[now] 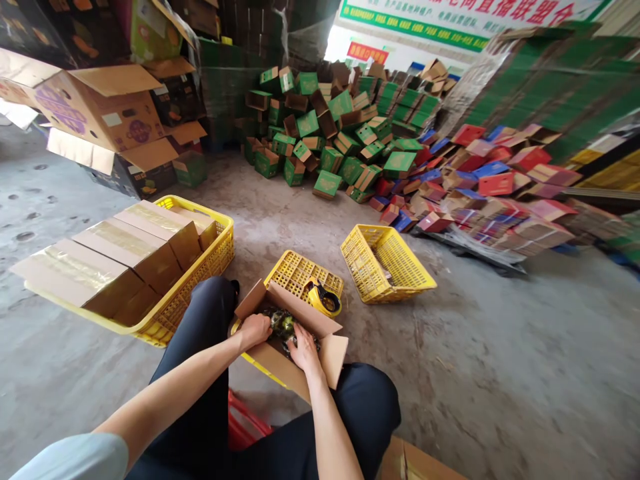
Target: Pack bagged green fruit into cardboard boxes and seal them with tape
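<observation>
Both hands are inside an open cardboard box (333, 359) set between my knees, its flaps folded outward. In it lies a dark, shiny plastic bag (283, 325) with something green showing through. My left hand (255, 331) has its fingers curled on the bag's left end. Laid over the right part of the bag, my right hand (303, 347) has its fingers stretched out. Just beyond the box, a yellow-and-black tape dispenser (324, 297) rests on an upturned yellow crate (293, 268).
On the left, a long yellow crate (165, 317) holds several taped cardboard boxes (125, 240). Another yellow crate (395, 267) stands ahead on the right. Behind are heaps of green boxes (327, 183) and red-and-blue boxes (495, 184). Large cartons (107, 110) are stacked at left.
</observation>
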`<state>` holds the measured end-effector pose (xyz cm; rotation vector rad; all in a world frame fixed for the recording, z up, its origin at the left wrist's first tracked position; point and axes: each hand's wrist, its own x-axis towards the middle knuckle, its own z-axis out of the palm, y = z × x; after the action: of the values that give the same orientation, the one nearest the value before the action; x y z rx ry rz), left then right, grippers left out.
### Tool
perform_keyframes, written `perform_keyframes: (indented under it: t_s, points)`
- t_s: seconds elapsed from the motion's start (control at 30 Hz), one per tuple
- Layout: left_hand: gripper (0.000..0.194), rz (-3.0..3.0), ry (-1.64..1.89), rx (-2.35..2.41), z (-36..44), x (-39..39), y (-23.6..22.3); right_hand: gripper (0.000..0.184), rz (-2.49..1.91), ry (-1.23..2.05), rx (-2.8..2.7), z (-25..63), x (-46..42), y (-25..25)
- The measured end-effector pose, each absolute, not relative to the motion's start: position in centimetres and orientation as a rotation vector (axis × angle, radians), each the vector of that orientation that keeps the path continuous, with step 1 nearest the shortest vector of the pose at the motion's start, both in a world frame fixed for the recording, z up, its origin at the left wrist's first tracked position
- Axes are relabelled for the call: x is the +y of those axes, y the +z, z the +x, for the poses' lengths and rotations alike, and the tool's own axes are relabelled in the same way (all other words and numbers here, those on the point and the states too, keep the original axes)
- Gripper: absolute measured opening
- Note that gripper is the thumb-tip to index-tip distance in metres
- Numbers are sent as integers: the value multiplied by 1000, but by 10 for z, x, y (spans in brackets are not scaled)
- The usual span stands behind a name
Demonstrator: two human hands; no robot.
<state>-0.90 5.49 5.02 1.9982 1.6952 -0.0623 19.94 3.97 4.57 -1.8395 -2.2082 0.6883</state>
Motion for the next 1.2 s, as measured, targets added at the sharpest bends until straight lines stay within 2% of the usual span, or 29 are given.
perform_keyframes:
  t_s: [0.2, 0.37, 0.5, 0.63, 0.73, 0.87, 0.97, 1.1, 1.2]
  points:
    - [34, 2069, 11, 1665, -11, 54, 59, 50, -1875, 779, -2330, 196, 43, 43]
    - [54, 2171, 31, 1513, -12, 53, 57, 49, -1842, 783, -2381, 192, 40, 45]
    - [44, 2144, -56, 1497, -13, 53, 51, 53, -1908, 651, -2327, 202, 40, 55]
    - [41, 2042, -102, 1641, -16, 53, 48, 46, -1952, 647, -2361, 211, 34, 59]
    - [50, 1987, -120, 1722, -17, 55, 46, 41, -1952, 710, -2417, 210, 28, 57]
    - [73, 1946, -157, 1715, -14, 59, 44, 55, -2003, 749, -2407, 206, 27, 56]
    - [64, 1936, -173, 1688, -13, 62, 44, 66, -2011, 756, -2401, 205, 30, 59]
    - [40, 1950, -143, 1732, -13, 60, 50, 46, -1991, 765, -2413, 205, 33, 63]
    - [40, 1991, -96, 1770, -13, 55, 56, 40, -2011, 737, -2408, 205, 31, 67]
